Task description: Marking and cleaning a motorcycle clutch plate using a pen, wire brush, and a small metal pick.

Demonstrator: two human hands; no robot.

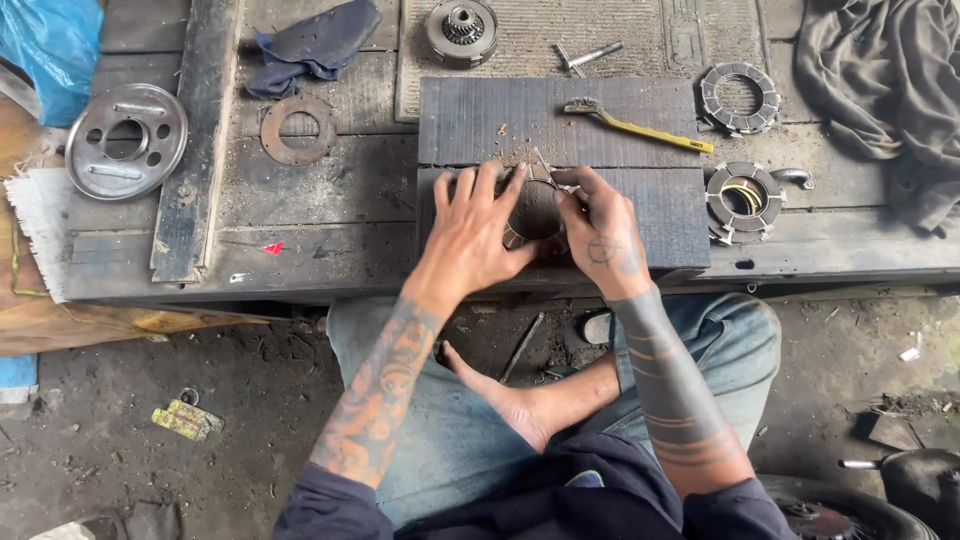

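Presently, findings as observed:

Left hand: the left hand (478, 225) lies palm down with fingers spread, pressed on the rim of a metal ring (533, 212); it steadies the ring and does not close round it.

Right hand: the right hand (598, 225) is curled, fingertips pinched at the ring's near edge just beside the left thumb; whether a small tool sits in the pinch cannot be told.

Ring: round, dull metal, lying flat between the two hands on a dark ribbed board (660, 205), partly covered by the fingers.

Beyond the right hand: a wire brush (636, 126) with a yellow handle rests on the same board, apart from the fingers.

Outward of the right hand: two segmented round plates (742, 97) (744, 200), one farther off, one near, both on the wooden bench (340, 195).

Beyond the left hand: a toothed hub (461, 30) and a short bolt (592, 55) on a grey mat.

Outward of the left hand: a rusty flat washer (298, 129), a dark rag (318, 42), and farther out a pale metal disc (127, 140) with holes.

Below the hands: the person's jeans and a bare foot (500, 395) over a dirt floor.
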